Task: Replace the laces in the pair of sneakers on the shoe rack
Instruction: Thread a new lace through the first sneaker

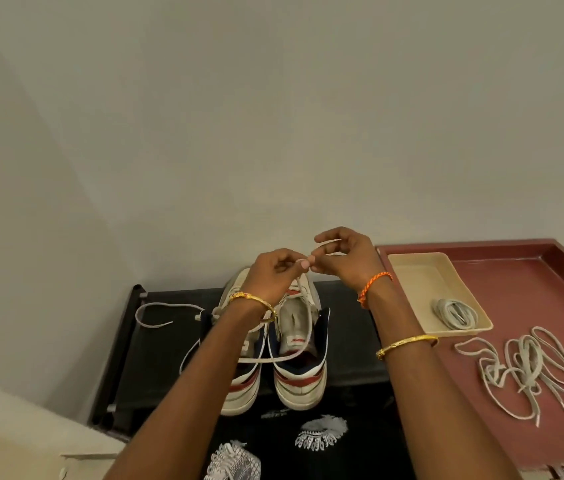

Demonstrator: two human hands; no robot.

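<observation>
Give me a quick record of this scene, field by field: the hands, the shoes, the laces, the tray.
left hand: pinches the lace above the shoes
right hand: pinches the same lace, fingertips meeting the left
sneakers: pair side by side on the black rack
loose lace end: lies on the rack, left of the shoes
beige tray: holds a coiled lace
lace pile: tangled on the red surface
</observation>
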